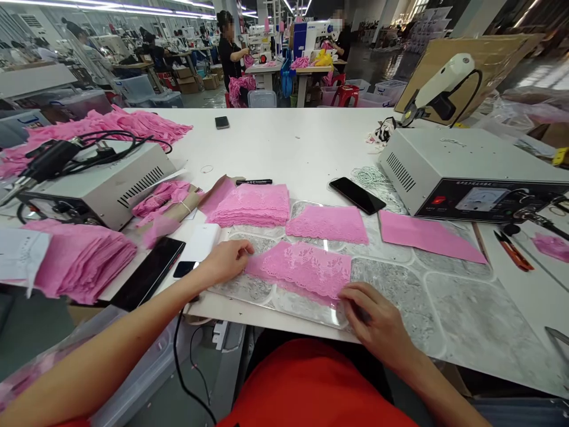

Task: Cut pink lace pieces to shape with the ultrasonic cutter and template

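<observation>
A pink lace fabric piece with a scalloped edge lies in front of me on a grey stone-patterned mat, over another pink layer that shows along its lower edge. My left hand has its fingers closed at the piece's left end. At the lower right corner, my right hand pinches the lace between thumb and fingers. Just behind lie a stack of pink lace pieces and a smaller pink lace piece. A plain pink fabric strip rests to the right.
Two grey machine boxes flank the work area, the left one carrying a black handpiece. A phone, a marker, orange-handled cutters and pink fabric piles lie around. Other people work at machines beyond the table.
</observation>
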`<state>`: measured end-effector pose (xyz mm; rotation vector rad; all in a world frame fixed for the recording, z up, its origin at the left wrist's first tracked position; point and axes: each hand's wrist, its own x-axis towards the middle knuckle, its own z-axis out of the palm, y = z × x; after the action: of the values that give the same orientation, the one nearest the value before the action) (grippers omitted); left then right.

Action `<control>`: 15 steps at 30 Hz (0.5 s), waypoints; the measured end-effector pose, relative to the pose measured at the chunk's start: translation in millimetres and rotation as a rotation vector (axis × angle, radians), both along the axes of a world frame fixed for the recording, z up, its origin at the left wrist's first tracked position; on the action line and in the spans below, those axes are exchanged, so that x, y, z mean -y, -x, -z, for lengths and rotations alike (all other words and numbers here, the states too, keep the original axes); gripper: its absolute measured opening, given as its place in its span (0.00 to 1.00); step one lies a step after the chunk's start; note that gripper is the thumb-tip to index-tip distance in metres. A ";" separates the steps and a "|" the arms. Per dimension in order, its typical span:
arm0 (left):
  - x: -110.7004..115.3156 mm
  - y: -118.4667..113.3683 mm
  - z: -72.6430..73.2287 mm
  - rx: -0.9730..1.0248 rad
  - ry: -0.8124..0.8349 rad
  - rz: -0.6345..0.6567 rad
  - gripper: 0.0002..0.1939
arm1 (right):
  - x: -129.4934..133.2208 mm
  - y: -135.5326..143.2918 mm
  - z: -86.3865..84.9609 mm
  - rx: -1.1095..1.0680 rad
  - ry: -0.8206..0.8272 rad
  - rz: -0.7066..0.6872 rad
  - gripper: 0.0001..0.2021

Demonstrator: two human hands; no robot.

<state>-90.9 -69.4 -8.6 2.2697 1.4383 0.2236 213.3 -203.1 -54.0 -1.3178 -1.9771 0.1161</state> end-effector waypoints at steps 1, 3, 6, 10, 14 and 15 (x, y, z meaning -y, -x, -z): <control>2.4 -0.1 -1.0 0.002 -0.026 0.019 0.12 | 0.1 0.1 1.0 0.002 0.004 -0.003 0.08; 9.8 -3.6 -3.2 0.012 -0.057 0.089 0.12 | 0.3 0.2 2.7 0.003 0.010 -0.007 0.08; 19.5 -13.1 -5.4 0.018 -0.054 0.226 0.10 | 0.0 0.3 4.3 0.002 0.014 -0.013 0.08; 17.8 -19.2 -4.7 -0.002 -0.067 0.317 0.10 | -0.6 -0.1 4.4 -0.008 0.008 -0.018 0.07; 8.8 -13.3 -2.9 -0.015 -0.074 0.383 0.11 | -0.4 -0.6 3.5 -0.012 0.018 -0.021 0.08; 7.2 -11.2 -2.3 -0.018 -0.075 0.398 0.11 | -0.6 -0.5 3.2 -0.013 0.018 -0.019 0.08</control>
<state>-79.8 -76.6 -6.4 2.5644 0.9691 0.1333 213.9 -202.6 -57.3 -1.3071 -1.9823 0.1519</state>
